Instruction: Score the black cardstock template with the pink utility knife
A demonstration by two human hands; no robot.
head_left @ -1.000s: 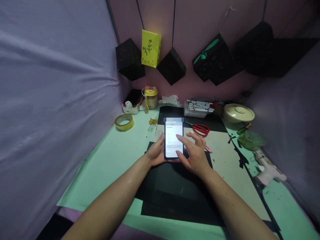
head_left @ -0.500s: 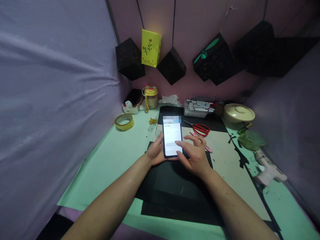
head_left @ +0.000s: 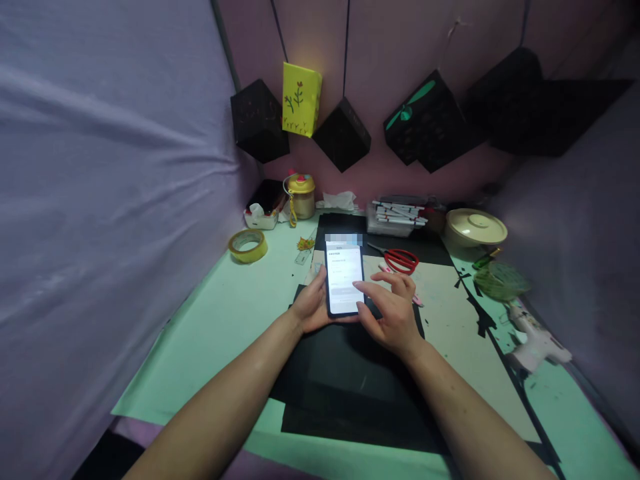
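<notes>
A smartphone (head_left: 344, 277) with a lit white screen stands tilted up toward me over the middle of the table. My left hand (head_left: 314, 308) is closed around its left side and lower edge. On the right, my right hand (head_left: 393, 310) has its fingers apart, index fingertip over the lower right part of the screen; whether it touches the glass I cannot tell. Under both hands lie black sheets (head_left: 360, 393). Just behind the right hand are red-handled scissors (head_left: 401, 261) and a pink and white pen-like tool, partly hidden by the fingers.
Yellow tape (head_left: 249, 247) lies at left. Along the back stand a yellow-lidded cup (head_left: 301, 197), a box of white markers (head_left: 397, 219) and a lidded cream bowl (head_left: 476, 228). A glue gun (head_left: 537, 343) lies at right. Black boxes (head_left: 343, 137) and a yellow box (head_left: 301, 100) hang above.
The right index fingertip has shifted slightly to the right over the screen. More text lines show on the phone. My left hand keeps its hold, and the view has tilted slightly.
</notes>
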